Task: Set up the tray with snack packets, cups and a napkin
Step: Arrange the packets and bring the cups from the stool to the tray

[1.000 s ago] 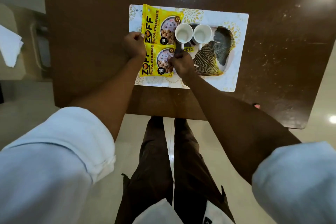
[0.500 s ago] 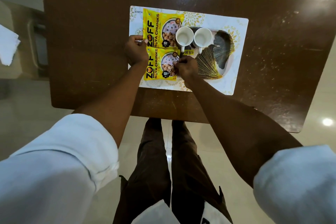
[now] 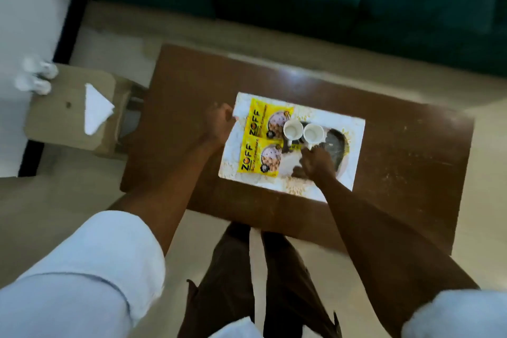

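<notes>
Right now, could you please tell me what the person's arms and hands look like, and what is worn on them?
Both hands, the left hand and the right hand, are bare: no gloves, and no rings or watch that the blurred view lets me make out. The forearms are bare too. Each arm wears a white sleeve rolled or pushed up above the elbow.

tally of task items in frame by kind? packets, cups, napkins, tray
Snack packets: 2, far and near, both on the tray
Cups: 2, left and right, both on the tray
Napkin: 1, on the side stool
Tray: 1
Total: 6
</notes>
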### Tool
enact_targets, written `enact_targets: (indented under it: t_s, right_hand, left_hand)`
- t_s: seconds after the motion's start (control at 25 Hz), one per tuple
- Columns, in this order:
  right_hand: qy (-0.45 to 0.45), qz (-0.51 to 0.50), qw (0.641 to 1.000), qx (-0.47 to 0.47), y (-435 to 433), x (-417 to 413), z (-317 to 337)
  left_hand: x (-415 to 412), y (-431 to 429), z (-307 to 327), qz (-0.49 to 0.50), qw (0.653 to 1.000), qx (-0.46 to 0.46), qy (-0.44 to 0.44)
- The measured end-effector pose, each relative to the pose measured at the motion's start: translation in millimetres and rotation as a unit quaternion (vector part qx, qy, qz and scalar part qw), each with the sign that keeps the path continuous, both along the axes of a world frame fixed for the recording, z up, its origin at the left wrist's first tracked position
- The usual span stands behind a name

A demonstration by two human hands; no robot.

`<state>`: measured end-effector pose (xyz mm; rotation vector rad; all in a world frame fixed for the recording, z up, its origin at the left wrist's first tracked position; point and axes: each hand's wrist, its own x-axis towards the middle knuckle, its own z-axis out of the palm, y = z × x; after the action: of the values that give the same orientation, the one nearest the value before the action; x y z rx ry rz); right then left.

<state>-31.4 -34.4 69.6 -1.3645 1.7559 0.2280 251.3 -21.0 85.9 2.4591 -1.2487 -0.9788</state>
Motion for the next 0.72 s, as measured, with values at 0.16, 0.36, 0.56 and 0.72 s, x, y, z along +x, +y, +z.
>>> enact_targets:
  t_s: [0.16, 0.36, 0.56, 0.72]
  right_hand:
    - [0.045, 0.111, 0.987, -0.104, -88, -8, 126]
    - [0.019, 0.210, 0.937, -0.279, -201, 110, 344]
    - [-0.029, 0.276, 0.835, -0.475, -194, 242, 550]
    - [-0.078, 0.349, 0.763, -0.538, -146, 320, 660]
  left_hand:
    - [69, -26, 155, -0.147, 0.977, 0.066, -0.137]
    - [135, -53, 382, -0.049, 0.969, -0.083, -0.229]
    - [202, -19, 561, 0.047, 0.924, -0.209, -0.318]
    - [249, 37, 633, 0.066, 0.896, -0.239, -0.368]
